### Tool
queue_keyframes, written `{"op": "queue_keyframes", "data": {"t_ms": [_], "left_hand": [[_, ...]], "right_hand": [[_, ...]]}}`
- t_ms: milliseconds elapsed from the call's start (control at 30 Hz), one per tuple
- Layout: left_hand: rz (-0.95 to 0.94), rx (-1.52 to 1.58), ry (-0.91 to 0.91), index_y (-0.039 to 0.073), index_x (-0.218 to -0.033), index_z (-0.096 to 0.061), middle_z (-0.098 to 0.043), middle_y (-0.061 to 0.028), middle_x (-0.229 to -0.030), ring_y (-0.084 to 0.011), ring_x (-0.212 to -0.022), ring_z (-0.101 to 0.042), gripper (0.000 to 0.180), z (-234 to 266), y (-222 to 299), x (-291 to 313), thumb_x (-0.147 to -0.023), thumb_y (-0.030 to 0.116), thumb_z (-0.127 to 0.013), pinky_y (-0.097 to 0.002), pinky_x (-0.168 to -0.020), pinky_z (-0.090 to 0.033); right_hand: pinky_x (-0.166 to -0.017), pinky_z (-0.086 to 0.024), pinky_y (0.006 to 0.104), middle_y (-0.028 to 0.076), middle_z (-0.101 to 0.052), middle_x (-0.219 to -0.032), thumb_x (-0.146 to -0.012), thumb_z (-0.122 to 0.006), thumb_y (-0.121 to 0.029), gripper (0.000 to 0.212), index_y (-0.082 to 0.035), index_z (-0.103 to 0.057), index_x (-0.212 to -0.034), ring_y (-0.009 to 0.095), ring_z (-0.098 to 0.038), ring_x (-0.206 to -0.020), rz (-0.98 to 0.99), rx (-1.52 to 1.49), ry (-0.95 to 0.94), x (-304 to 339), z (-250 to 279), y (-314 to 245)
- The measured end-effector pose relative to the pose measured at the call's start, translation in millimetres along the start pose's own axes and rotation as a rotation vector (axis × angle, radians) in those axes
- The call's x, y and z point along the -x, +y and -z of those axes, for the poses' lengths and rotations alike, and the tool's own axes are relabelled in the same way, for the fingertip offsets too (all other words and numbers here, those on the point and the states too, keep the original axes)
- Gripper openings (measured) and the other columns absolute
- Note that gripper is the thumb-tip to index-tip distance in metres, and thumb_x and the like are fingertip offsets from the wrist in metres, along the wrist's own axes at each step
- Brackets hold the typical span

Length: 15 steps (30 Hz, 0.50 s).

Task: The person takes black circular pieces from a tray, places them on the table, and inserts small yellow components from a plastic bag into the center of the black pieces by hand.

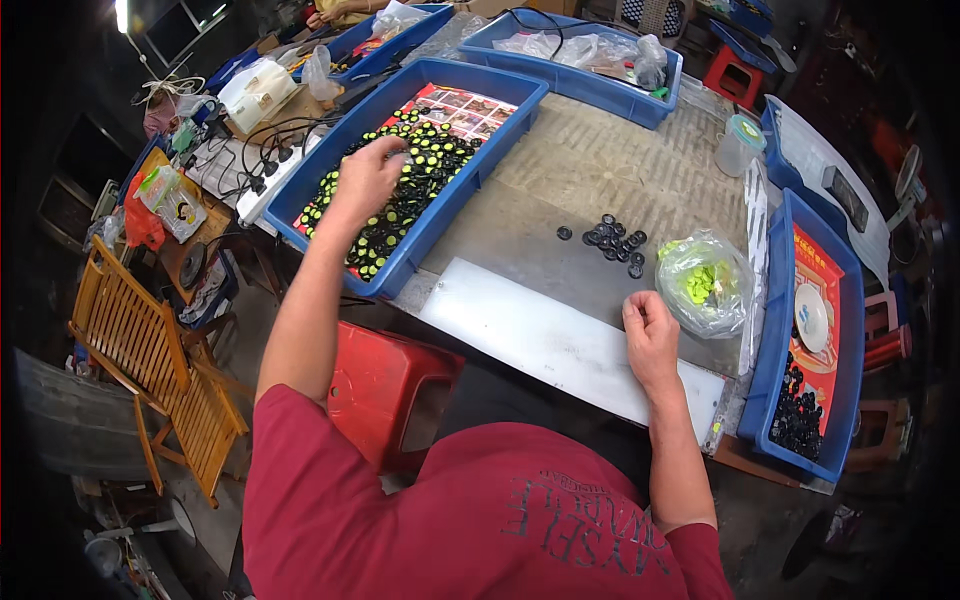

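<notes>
My left hand (370, 180) hovers over a long blue tray (420, 250) at the left. Its fingers are curled together, and whatever is between them cannot be made out. Under it lies a heap of small round black pieces (425, 185), many with yellow-green centres. At the front of the table my right hand (650, 328) is closed, thumb against curled fingers; anything in it is hidden. Just beyond and to its right stands a clear plastic bag (728, 312) with yellow-green bits (702, 284) inside. Plain black round pieces (612, 238) lie loosely grouped on the table beyond that hand.
A white board (530, 315) runs along the table's front edge. At the right, another blue tray (850, 330) holds a white dish (811, 318) and black pieces (798, 415). A lidded clear tub (738, 150) and a blue tray (590, 75) of plastic bags stand farther back. A red stool (375, 385) sits below.
</notes>
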<state>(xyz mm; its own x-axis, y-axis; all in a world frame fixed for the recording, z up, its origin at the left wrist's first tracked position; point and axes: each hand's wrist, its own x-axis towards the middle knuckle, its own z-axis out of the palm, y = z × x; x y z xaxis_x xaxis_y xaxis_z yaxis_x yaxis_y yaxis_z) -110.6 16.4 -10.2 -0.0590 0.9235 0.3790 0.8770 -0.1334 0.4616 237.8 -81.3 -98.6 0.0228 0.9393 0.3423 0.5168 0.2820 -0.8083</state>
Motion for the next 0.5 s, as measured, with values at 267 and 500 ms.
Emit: {"op": "queue_keyframes", "data": {"t_ms": [267, 500], "left_hand": [[-0.410, 0.023, 0.066, 0.001, -0.091, -0.055, -0.055, -0.0150, -0.089, -0.0294, -0.080, -0.055, 0.019, -33.0, 67.4, 27.4, -0.072, 0.003, -0.055, -0.0335, -0.070, -0.044], [-0.380, 0.106, -0.284, 0.003, -0.091, -0.056, -0.054, -0.0123, -0.089, -0.0303, -0.085, -0.052, 0.020, -123.6, 97.8, 33.6, -0.072, 0.011, -0.055, -0.0363, -0.073, -0.042]], "right_hand": [[-0.051, -0.040, 0.0304, 0.013, -0.053, -0.066, -0.077, -0.053, -0.009, 0.010, 0.001, -0.051, -0.077, 0.021, -0.050, -0.054, -0.037, -0.020, -0.010, -4.1, -1.2, -3.9], [-0.051, -0.040, 0.0308, 0.013, -0.053, -0.066, -0.077, -0.053, -0.009, 0.010, 0.001, -0.051, -0.077, 0.020, -0.050, -0.054, -0.082, -0.033, 0.002, -2.0, 1.7, 0.2]]}}
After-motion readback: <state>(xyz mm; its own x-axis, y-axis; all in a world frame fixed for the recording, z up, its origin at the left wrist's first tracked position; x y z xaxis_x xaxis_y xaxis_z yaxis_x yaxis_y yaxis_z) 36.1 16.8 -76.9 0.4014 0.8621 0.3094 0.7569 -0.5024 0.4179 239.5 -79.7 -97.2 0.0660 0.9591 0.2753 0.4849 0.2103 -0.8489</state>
